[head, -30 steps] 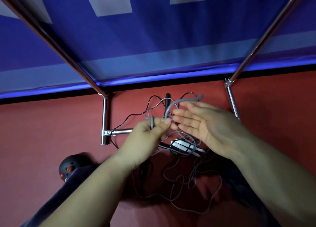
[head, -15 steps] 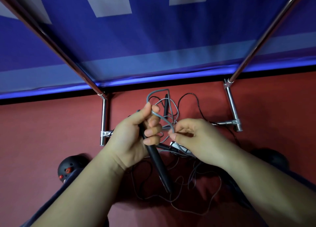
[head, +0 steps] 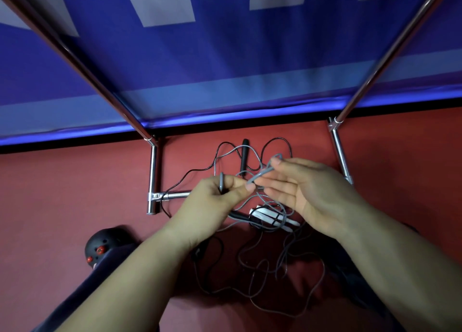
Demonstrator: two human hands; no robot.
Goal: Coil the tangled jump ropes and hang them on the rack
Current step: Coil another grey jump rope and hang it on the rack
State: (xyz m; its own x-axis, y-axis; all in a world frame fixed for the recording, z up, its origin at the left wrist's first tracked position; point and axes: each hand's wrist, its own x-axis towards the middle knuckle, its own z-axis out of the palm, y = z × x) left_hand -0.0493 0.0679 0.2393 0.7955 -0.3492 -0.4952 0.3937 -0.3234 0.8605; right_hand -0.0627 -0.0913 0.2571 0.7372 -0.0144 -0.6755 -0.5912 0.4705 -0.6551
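Observation:
A tangle of grey and black jump ropes (head: 262, 261) lies on the red floor between the legs of a chrome rack (head: 153, 179). My left hand (head: 215, 201) grips a bunch of grey cord, with a small loop sticking up above the fist. My right hand (head: 305, 189) is held flat with straight fingers, and the grey rope (head: 260, 175) runs over its fingertips toward my left thumb. One black handle (head: 244, 154) lies at the far side of the tangle, and white handles (head: 268, 215) lie under my hands.
A blue and white banner (head: 225, 56) hangs behind the rack, whose slanted poles (head: 390, 54) rise left and right. A low crossbar (head: 175, 195) joins the left leg. A black round object with red dots (head: 103, 246) sits on the floor at lower left.
My left hand no longer holds the black handle upright; it now grips cord only. My right hand went from pinching the rope to flat fingers, and it moved right and up.

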